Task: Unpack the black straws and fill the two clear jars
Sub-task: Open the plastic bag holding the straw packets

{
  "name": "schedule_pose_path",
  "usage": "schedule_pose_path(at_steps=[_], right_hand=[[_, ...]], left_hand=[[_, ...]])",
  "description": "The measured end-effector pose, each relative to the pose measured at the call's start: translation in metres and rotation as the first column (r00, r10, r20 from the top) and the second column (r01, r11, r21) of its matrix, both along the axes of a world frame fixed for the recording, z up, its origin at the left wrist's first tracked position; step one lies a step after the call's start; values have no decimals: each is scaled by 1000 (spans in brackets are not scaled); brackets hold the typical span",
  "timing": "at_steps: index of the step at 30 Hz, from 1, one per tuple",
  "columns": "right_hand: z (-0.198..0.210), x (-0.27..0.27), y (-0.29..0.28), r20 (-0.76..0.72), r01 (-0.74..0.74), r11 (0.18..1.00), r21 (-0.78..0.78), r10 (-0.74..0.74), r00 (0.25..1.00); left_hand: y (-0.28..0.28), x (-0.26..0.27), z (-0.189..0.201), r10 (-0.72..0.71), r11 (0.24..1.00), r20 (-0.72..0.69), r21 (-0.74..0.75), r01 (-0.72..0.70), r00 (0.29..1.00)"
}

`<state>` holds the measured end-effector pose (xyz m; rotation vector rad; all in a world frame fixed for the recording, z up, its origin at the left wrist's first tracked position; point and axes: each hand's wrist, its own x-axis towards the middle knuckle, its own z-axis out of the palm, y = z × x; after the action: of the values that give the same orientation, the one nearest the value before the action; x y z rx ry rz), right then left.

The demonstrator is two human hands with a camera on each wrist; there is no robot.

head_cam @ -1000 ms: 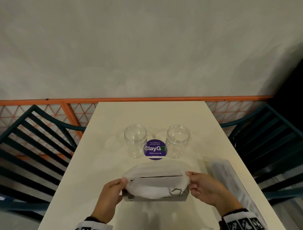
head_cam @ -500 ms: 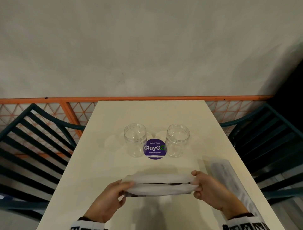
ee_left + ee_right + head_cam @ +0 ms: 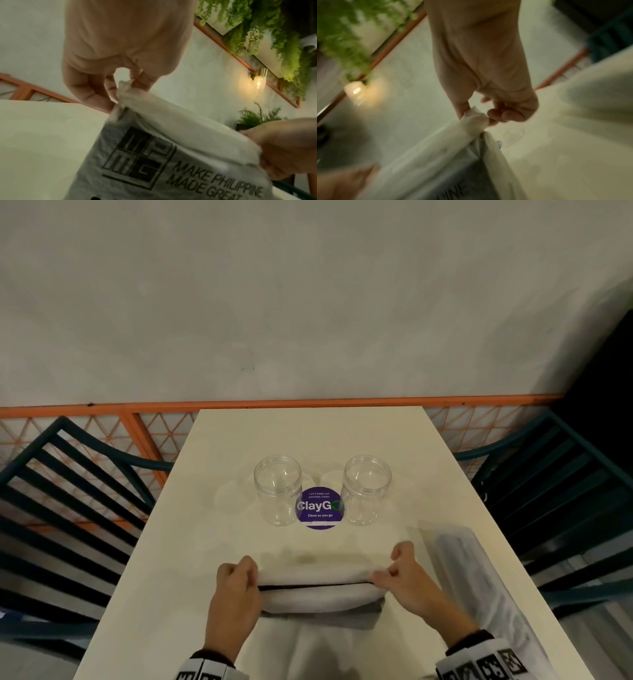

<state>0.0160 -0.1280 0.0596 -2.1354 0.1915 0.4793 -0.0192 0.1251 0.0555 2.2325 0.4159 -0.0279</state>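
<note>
Both hands hold a translucent white plastic pack of black straws near the table's front edge. My left hand pinches its left top corner, and in the left wrist view the left hand pinches crumpled film above black print on the pack. My right hand pinches the right corner; the right wrist view shows the right hand gripping the pack. A dark slit shows along the pack's top. Two clear jars stand open and empty further back.
A purple round sticker lies on the cream table between the jars. A second long plastic pack lies along the right edge. Dark slatted chairs flank the table; a wall stands behind.
The pack's wide mouth has been pulled flat into a narrow slit. Both hands have shifted slightly toward me and down, still pinching the corners.
</note>
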Motion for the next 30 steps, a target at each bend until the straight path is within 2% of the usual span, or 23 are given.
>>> schedule_pose_path(at_steps=[2, 3, 5, 7, 9, 13, 17, 20, 22, 24, 25, 28, 30], right_hand=[[2, 0, 3, 296, -124, 973, -196, 179, 938], [4, -1, 7, 341, -204, 943, -263, 288, 895], [4, -2, 12, 308, -365, 845, -391, 493, 814], [0, -1, 18, 257, -423, 779, -463, 574, 777], [3, -1, 23, 226, -422, 777, -467, 567, 793], [7, -7, 27, 126, -474, 760, -445, 577, 807], [4, -3, 23, 108, -462, 712, -529, 597, 795], [2, 1, 22, 73, -481, 719, -501, 589, 805], [4, 2, 22, 49, -497, 706, -505, 598, 800], [11, 1, 29, 96, -480, 678, -557, 626, 774], [15, 0, 35, 169, -452, 689, -566, 634, 755], [25, -3, 66, 376, -438, 768, -468, 621, 688], [23, -3, 90, 391, -493, 765, -415, 639, 662]], left_hand=[[2, 4, -1, -105, 994, 6, -2, 105, 994], [2, 5, -1, -158, 987, 9, 14, 157, 987], [0, 7, -2, -203, 978, 5, 59, 202, 979], [-3, 9, -4, -165, 981, 15, 107, 163, 986], [-8, 11, -4, -115, 983, 32, 147, 109, 993], [-7, 11, -6, -68, 992, 26, 110, 65, 997], [3, 7, -6, -212, 976, -187, 17, 219, 959], [5, 2, -4, -235, 972, -203, -80, 223, 951], [6, 0, -2, -216, 976, -175, -66, 207, 961], [8, -2, 1, -192, 981, -125, -22, 191, 973], [10, -2, 4, -175, 984, -92, 1, 176, 980], [9, -3, 15, -139, 989, 11, 56, 139, 990], [3, -4, 24, -151, 983, 68, 116, 143, 986]])
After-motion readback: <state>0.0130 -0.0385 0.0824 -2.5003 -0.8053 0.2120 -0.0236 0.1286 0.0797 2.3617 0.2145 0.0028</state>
